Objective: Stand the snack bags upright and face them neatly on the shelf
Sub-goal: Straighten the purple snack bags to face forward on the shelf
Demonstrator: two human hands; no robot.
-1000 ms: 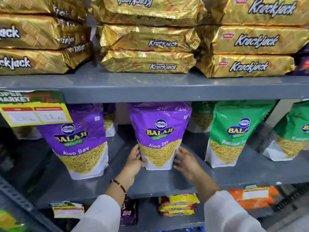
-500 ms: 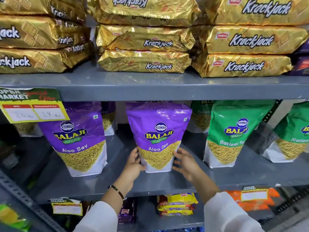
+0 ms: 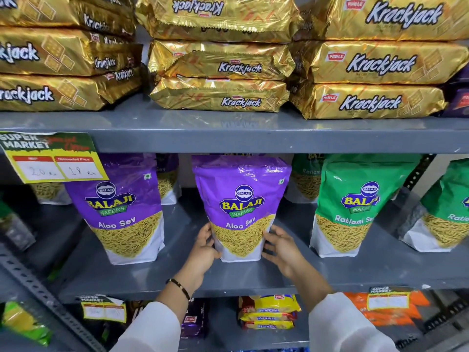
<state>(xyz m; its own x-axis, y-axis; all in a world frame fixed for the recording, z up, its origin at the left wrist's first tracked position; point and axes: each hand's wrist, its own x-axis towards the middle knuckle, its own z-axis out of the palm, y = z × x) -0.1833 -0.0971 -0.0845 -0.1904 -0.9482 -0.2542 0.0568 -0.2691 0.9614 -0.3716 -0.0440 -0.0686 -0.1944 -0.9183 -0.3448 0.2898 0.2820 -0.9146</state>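
Note:
A purple Balaji Aloo Sev bag [image 3: 241,204] stands upright in the middle of the grey shelf [image 3: 228,278], label facing me. My left hand [image 3: 203,252] presses its lower left edge and my right hand [image 3: 281,247] touches its lower right edge with fingers spread. A second purple Aloo Sev bag [image 3: 124,212] stands upright to the left. Two green Ratlami Sev bags [image 3: 355,207] [image 3: 446,214] stand to the right, the far one leaning. More bags stand behind them in a back row.
Stacked gold Krackjack packs [image 3: 220,69] fill the shelf above. A price tag [image 3: 50,158] hangs from that shelf's left edge. Biscuit packs [image 3: 269,311] and orange packets [image 3: 385,311] lie on the shelf below. A perforated metal upright [image 3: 50,298] runs diagonally at lower left.
The middle purple bag has come slightly forward on the shelf between my hands. My hands have stayed on its lower edges.

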